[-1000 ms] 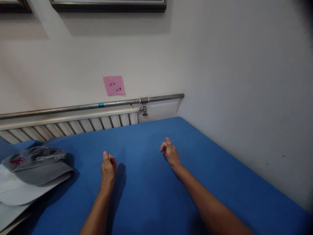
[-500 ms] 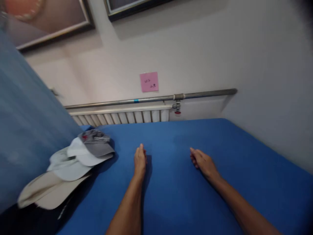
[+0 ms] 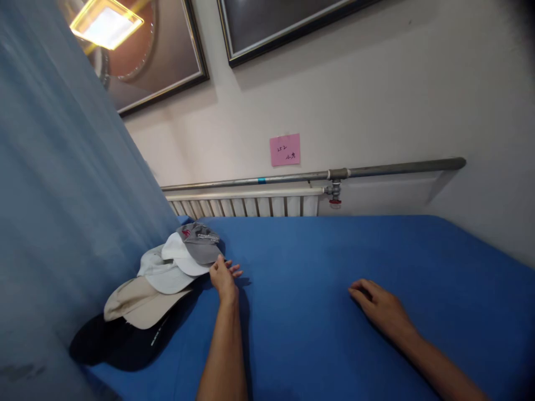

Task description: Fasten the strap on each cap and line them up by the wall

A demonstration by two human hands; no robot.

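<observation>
Left hand (image 3: 224,278): moved since the earlier frame from bare blue surface to the tips of the cap brims; fingers, earlier curled, now spread open, thumb beside the brim of the topmost cap. Contact with that brim cannot be told; no grip on it is seen.

Right hand (image 3: 382,306): above or on the blue surface, well apart from the caps; fingers loosely curled, palm hidden; whether fully closed cannot be told.

Blue surface (image 3: 292,328): broad, smooth, beneath both hands and the caps.

Caps, five, overlapping in a slanting row at the left, brims toward the right, nearest first:
– dark cap (image 3: 129,348), small pale marking near the brim edge;
– beige cap (image 3: 152,306), lying partly over the dark one;
– pale grey cap (image 3: 165,275);
– white cap (image 3: 179,255);
– grey cap (image 3: 204,249), uppermost, with a red emblem and white lettering, beside the left thumb.

Curtain (image 3: 62,167): light blue, hanging along the left, behind the caps.

Radiator (image 3: 277,206): white, ribbed, beyond the far edge.

Pipe (image 3: 292,178): metal, horizontal, one blue band; red-handled valve (image 3: 335,191) below.

Pink note (image 3: 285,150): handwritten, on the wall (image 3: 376,106).

Framed pictures, two, uppermost: left one (image 3: 175,55) reflecting a bright lamp; right one (image 3: 288,33) cut by the upper edge.
</observation>
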